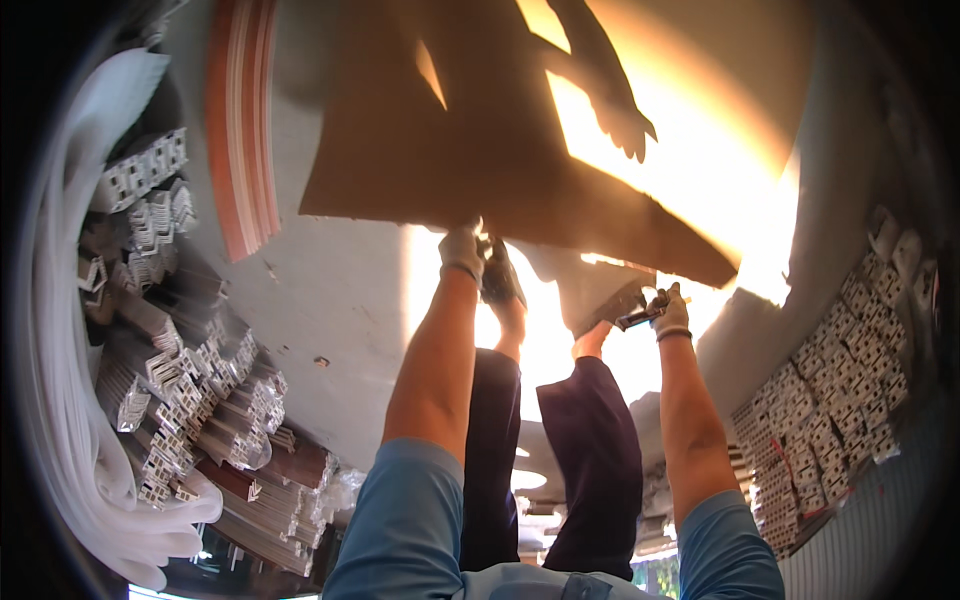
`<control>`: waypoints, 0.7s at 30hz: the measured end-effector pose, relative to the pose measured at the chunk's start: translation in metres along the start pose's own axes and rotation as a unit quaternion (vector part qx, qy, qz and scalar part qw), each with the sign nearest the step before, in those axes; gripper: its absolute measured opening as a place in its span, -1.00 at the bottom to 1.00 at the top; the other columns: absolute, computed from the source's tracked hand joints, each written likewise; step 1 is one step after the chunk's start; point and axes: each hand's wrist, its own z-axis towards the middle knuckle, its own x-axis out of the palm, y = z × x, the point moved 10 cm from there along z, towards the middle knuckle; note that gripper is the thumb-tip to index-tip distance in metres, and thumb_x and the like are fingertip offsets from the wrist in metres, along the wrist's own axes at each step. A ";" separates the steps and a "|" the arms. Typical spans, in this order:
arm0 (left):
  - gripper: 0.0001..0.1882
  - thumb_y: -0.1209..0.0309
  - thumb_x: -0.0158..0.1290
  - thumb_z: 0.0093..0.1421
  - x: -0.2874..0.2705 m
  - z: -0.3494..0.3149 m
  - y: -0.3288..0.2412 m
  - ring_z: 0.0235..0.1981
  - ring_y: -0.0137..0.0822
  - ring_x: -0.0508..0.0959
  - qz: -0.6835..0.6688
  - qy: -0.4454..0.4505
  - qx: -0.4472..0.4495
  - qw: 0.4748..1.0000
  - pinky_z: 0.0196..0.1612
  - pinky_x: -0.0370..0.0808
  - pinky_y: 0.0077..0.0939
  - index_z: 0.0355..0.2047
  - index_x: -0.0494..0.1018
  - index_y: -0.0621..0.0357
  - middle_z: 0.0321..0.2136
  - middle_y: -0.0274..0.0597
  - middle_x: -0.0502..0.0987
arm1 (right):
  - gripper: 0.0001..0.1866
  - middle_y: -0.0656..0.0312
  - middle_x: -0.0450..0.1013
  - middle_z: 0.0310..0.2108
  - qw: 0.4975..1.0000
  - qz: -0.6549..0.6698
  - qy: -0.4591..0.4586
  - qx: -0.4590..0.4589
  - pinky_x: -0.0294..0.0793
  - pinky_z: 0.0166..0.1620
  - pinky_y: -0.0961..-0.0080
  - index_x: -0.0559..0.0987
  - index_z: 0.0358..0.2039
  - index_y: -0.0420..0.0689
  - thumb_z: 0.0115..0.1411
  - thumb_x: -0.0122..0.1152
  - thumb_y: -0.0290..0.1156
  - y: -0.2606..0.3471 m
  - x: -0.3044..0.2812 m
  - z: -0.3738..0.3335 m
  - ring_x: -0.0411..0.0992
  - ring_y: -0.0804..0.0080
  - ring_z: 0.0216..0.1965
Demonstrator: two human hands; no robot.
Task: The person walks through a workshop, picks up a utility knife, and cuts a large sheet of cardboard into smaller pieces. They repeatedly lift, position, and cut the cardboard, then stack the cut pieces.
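Note:
A large brown sheet that looks like cardboard [430, 150] spans the upper middle, its near edge toward me. My left hand [462, 248], in a light glove, is closed on that edge near its middle. Beyond the sheet's lower right edge, my right hand [673, 310], also gloved, has its fingers bent together by a small dark object [638, 318] that I cannot make out. Strong light washes out the area around it. My shoes show just beside both hands, the left one [500, 275] partly hidden by my left hand.
Stacked metal profiles [190, 400] lie along the left, with white plastic wrapping [80, 400] outside them. More profiles [820, 400] are piled at the right. An orange striped strip [240, 130] lies on the grey floor [330, 290]. Sunlight and an arm-shaped shadow [600, 80] fall at the top.

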 end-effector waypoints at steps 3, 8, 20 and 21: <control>-0.67 0.31 0.16 0.05 0.022 0.016 -0.022 -0.45 -0.18 0.52 0.657 0.040 0.371 0.655 -0.37 0.52 -0.27 -0.20 0.39 0.15 -0.33 -0.11 0.51 | -0.64 0.31 0.29 -0.63 0.999 -0.026 -0.029 -0.017 0.25 -0.66 0.61 0.43 -0.37 -0.20 0.20 0.11 -0.11 -0.019 -0.035 0.014 0.22 0.56 -0.70; -0.78 0.26 0.00 0.25 -0.004 0.088 0.023 -0.46 -0.24 0.56 0.023 0.157 -0.022 0.987 -0.44 0.55 -0.50 -0.23 0.41 0.16 -0.44 -0.11 0.54 | -0.82 0.26 0.37 -0.49 0.991 -0.112 -0.020 -0.065 0.32 -0.64 0.69 0.43 -0.27 -0.16 0.24 0.04 -0.31 -0.033 -0.070 0.021 0.25 0.60 -0.65; -0.86 0.48 -0.01 0.18 -0.026 0.086 0.004 -0.39 -0.37 0.51 0.077 0.007 0.019 0.997 -0.46 0.44 -0.51 -0.23 0.45 0.08 -0.37 -0.26 0.51 | -0.84 0.27 0.41 -0.49 0.968 -0.143 -0.094 -0.183 0.39 -0.55 0.68 0.51 -0.30 -0.15 0.17 0.15 -0.34 0.061 -0.073 0.040 0.30 0.62 -0.65; -0.86 0.47 0.00 0.17 -0.023 0.088 0.003 -0.39 -0.37 0.51 0.076 0.027 0.019 0.997 -0.47 0.43 -0.51 -0.24 0.45 0.08 -0.37 -0.26 0.51 | -0.83 0.28 0.42 -0.49 0.962 -0.148 -0.100 -0.206 0.40 -0.54 0.68 0.51 -0.28 -0.14 0.16 0.16 -0.34 0.081 -0.076 0.042 0.31 0.62 -0.63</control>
